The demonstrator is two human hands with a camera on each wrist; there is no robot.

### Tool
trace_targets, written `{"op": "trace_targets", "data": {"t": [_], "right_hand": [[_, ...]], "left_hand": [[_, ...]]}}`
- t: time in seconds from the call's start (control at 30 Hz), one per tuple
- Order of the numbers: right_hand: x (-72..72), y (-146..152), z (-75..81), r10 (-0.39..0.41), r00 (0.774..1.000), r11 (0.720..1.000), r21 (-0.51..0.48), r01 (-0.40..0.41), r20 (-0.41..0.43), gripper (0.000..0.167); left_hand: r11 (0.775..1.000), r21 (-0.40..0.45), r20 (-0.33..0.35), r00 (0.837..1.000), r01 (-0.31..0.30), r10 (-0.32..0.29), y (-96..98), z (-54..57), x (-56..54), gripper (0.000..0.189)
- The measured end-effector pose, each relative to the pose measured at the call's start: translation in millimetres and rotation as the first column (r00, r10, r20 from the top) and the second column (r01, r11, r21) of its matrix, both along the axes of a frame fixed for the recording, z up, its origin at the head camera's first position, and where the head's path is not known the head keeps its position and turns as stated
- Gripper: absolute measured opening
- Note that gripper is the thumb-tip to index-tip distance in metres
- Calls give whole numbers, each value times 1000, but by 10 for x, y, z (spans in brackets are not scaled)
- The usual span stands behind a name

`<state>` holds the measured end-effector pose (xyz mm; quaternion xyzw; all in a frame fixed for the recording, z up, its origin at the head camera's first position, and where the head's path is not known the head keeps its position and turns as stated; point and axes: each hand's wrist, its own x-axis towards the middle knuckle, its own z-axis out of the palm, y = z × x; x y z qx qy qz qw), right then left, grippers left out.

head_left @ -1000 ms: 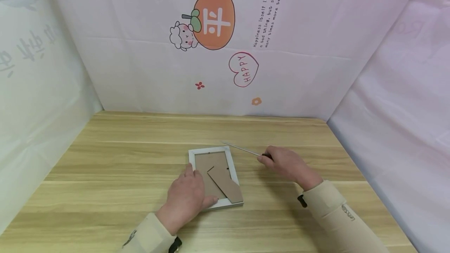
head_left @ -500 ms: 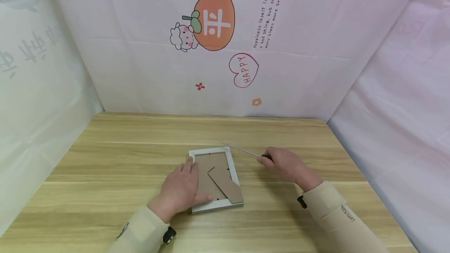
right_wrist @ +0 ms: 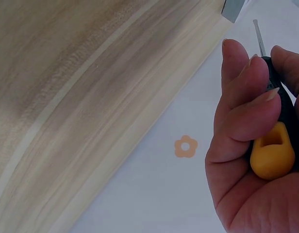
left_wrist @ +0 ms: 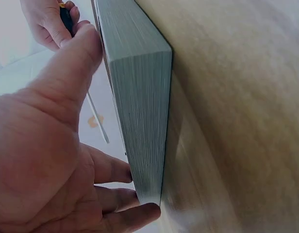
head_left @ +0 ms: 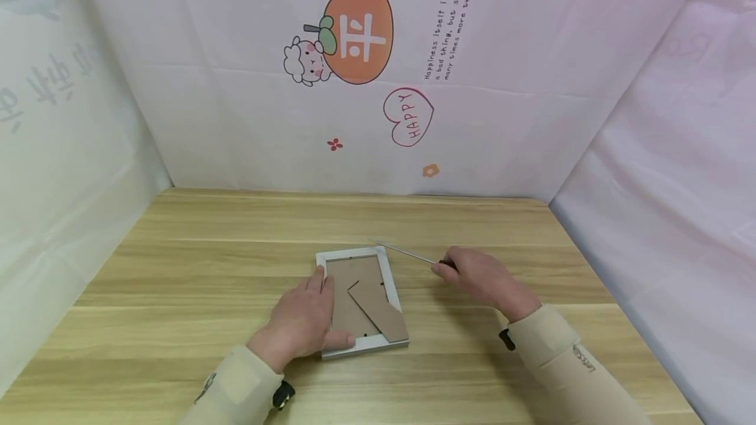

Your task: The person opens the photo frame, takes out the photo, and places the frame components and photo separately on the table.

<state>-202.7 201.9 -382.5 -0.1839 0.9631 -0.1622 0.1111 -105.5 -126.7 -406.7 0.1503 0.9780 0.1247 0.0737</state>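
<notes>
A picture frame (head_left: 357,344) with a pale grey border lies back side up on the table. Its brown backing board (head_left: 360,269) carries a fold-out stand (head_left: 386,323) lying flat. My left hand (head_left: 301,323) rests on the frame's left edge and near-left corner, fingers fairly straight, thumb on the near border. In the left wrist view its fingertips touch the frame's side (left_wrist: 142,116). My right hand (head_left: 481,277) grips a screwdriver (right_wrist: 272,155) by its black handle with a yellow end. The thin metal shaft (head_left: 407,253) points left, its tip above the frame's far-right corner.
The wood-grain table (head_left: 236,222) ends at a white printed cloth (head_left: 254,130) at the back. White cloth sides stand at the left (head_left: 77,149) and right (head_left: 667,169).
My left hand has shifted slightly to the left along the picture frame, its thumb drawing back over the near border. The right hand with the screwdriver stays almost still.
</notes>
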Motion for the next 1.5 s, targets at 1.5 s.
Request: {"op": "trace_targets", "data": {"t": [1.5], "right_hand": [[45,7,-35,16,1000,1000,-10,-16,-24,31]], "left_hand": [[992,-80,-48,995,-94,91,73,0,103,120]]}}
